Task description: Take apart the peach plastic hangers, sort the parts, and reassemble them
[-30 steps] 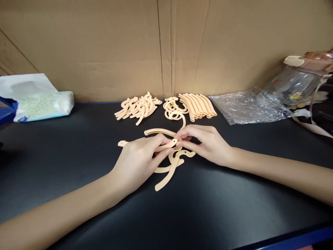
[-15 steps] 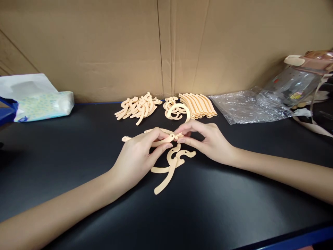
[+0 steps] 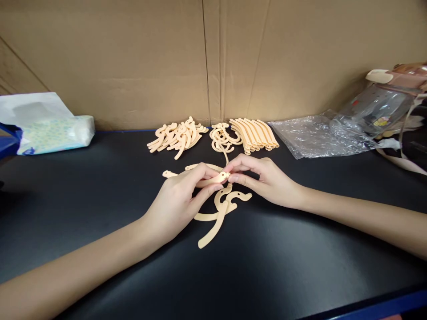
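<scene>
Lying nearest the front edge of the worktop point(image 3: 253, 275), a few overlapping cream pieces point(image 3: 211, 235) are seen midway between its side edges; whether any of these are joined cannot be told. Just beyond them, a long strip point(image 3: 213, 180) is held in the left hand point(image 3: 182, 193), its fingers closed on it with the holed end left showing past the tips. By the right hand point(image 3: 258, 178), the end of a curved piece point(image 3: 225, 156) is pinched, the fingers nearly together, and the two ends are brought up against each other; whether they are fastened is not shown. A second strip point(image 3: 203, 167) is partly hidden behind the left hand.

Toward the back edge, a heap of hooked pieces point(image 3: 182, 138), a smaller heap of arcs point(image 3: 224, 141) and a row of strips point(image 3: 255, 135) are laid out. Judged from these, the joining is at an early stage: one pair is being fitted, and most of the parts appear to be left unassembled.
</scene>
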`<state>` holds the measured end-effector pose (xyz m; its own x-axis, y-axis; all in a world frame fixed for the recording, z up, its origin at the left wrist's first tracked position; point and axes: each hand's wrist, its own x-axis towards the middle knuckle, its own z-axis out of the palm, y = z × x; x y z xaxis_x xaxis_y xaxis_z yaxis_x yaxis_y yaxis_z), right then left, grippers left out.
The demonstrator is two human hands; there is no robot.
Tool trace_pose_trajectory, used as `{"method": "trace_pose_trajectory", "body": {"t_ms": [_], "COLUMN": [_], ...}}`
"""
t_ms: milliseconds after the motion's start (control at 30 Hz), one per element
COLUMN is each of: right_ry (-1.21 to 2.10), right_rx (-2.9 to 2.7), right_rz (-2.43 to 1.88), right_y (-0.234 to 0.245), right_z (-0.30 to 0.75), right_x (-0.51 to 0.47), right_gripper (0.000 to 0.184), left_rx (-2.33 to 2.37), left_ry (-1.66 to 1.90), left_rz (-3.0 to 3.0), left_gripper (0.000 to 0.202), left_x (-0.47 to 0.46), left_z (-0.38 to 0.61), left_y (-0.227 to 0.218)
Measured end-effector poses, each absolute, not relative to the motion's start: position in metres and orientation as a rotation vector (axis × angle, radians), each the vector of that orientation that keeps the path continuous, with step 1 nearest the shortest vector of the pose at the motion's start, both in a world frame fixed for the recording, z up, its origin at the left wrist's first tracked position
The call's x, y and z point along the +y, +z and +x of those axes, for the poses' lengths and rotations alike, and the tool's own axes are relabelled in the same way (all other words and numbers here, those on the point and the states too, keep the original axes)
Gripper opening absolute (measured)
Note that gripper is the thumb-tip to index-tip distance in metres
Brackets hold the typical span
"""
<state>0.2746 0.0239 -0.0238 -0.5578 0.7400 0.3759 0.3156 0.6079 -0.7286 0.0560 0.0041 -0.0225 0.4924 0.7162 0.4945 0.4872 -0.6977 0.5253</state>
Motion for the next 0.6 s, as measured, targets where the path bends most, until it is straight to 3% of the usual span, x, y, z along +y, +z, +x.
{"method": "trace_pose_trajectory", "body": {"t_ms": [233, 600], "right_ry": [0.953, 0.718], "right_rx": [-2.124, -2.239], "right_rz": [-0.776, -0.776], "right_y": [-0.0243, -0.0254], "right_z": [0.2743, 0.2760], "right_x": [0.0240, 0.0237], "right_gripper": [0.017, 0.016], "left_rx": [0.942, 1.038], "left_ry": [0.983, 0.881], "left_rz": [2.437, 2.379], "left_gripper": [0.004, 0.010], "left_x": [0.0063, 0.0014], "left_z": [0.0544, 0.0555], "left_y": [-0.0239, -0.0217]}}
